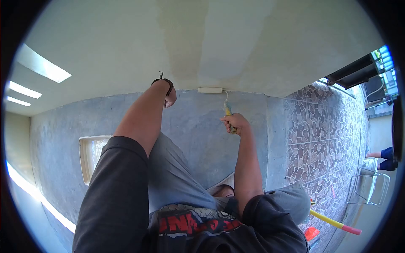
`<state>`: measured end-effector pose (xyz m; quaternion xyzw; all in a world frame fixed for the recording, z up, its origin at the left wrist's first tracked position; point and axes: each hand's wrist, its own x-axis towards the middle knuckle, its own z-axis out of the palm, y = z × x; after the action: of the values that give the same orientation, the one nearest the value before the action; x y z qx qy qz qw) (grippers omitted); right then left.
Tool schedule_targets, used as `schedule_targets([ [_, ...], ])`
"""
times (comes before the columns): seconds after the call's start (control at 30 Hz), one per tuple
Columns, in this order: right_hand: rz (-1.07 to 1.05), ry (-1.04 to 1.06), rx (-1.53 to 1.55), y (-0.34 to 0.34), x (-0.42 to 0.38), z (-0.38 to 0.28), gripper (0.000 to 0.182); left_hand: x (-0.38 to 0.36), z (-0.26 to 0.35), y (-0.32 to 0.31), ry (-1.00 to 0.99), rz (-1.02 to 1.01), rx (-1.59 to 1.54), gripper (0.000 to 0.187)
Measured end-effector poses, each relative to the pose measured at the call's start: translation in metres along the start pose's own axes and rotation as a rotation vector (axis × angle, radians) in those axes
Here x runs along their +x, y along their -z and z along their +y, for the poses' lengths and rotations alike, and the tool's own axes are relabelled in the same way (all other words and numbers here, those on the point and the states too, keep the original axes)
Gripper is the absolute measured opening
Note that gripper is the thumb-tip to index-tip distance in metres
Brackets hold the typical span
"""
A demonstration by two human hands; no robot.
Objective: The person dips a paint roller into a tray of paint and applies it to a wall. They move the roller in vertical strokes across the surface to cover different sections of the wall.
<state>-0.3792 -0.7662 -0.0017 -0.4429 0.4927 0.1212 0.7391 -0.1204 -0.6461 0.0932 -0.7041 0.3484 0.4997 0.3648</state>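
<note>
My right hand [236,122] is closed around the handle of a paint roller [210,90]. Its pale roller cover lies against the bottom of the cream wall [126,50], just where it meets the grey floor [202,130]. A damp-looking, darker band and a lighter band run up the wall above the roller. My left hand [170,99] hangs bent near the wall base, left of the roller, with a dark beaded bracelet [171,87] at the wrist. Its fingers are mostly hidden behind the wrist. A paint tray [85,158] with whitish contents sits on the floor by my left arm.
Stone-patterned tiles [312,126] cover the floor to the right. A yellow pole [327,218] with a red end and an orange-red item [311,233] lie at lower right. Another person's legs [386,158] and a metal-framed chair [371,185] show at the far right.
</note>
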Motion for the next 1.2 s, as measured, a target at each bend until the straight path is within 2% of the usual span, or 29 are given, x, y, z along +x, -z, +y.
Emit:
schedule_targets([
  [0.1,-0.046,0.052,0.058,-0.001,-0.008,-0.014,0.018,0.001,-0.006,-0.005,-0.003,0.023,-0.047,0.004],
  [0.17,-0.011,0.056,0.071,-0.004,-0.04,-0.039,0.016,-0.007,-0.007,-0.004,-0.014,0.044,-0.092,0.006],
  [0.2,0.017,0.06,0.087,-0.006,-0.057,-0.049,0.014,-0.012,-0.006,-0.002,-0.036,0.018,-0.055,0.012],
  [0.23,0.022,0.057,0.084,-0.005,-0.072,-0.057,0.014,-0.013,-0.005,0.0,-0.057,-0.008,-0.018,0.03],
  [0.3,0.01,0.101,0.076,-0.003,-0.091,-0.067,0.013,-0.001,-0.004,0.002,-0.074,-0.028,-0.015,0.03],
  [0.5,-0.022,0.105,0.159,-0.022,-0.034,-0.045,0.011,-0.009,-0.001,0.002,-0.086,0.052,-0.027,0.031],
  [0.6,-0.045,0.094,0.208,-0.008,-0.061,-0.057,0.012,-0.013,-0.007,-0.001,-0.079,0.047,-0.046,0.032],
  [0.7,-0.038,0.153,0.07,0.001,-0.13,-0.083,0.015,-0.022,-0.006,-0.001,-0.076,0.044,-0.019,0.034],
  [0.77,0.059,0.204,-0.177,-0.001,-0.158,-0.09,0.018,-0.019,-0.005,0.001,-0.075,0.062,0.021,0.035],
  [0.87,0.048,0.111,-0.294,-0.008,-0.143,-0.079,0.02,-0.012,-0.005,0.002,-0.063,0.099,0.016,0.033],
  [0.9,0.047,0.112,-0.298,-0.009,-0.127,-0.072,0.02,-0.017,-0.003,0.004,-0.08,0.089,0.041,0.033],
  [0.97,-0.047,-0.021,-0.239,-0.014,-0.08,-0.046,0.018,-0.02,-0.002,0.002,-0.097,0.075,0.064,0.032],
  [1.03,-0.024,0.012,-0.034,-0.032,-0.037,-0.024,0.016,-0.021,-0.003,0.002,-0.099,0.086,0.044,0.033],
  [1.07,-0.028,0.015,-0.034,-0.039,-0.02,-0.018,0.016,-0.017,-0.005,0.002,-0.094,0.087,0.043,0.033],
  [1.13,-0.067,0.125,0.278,-0.054,-0.005,-0.012,0.014,-0.01,-0.011,-0.002,-0.013,0.099,-0.007,0.039],
  [1.2,-0.098,0.103,0.316,-0.049,-0.01,-0.026,0.013,-0.012,-0.019,-0.007,-0.031,0.087,-0.021,0.035],
])
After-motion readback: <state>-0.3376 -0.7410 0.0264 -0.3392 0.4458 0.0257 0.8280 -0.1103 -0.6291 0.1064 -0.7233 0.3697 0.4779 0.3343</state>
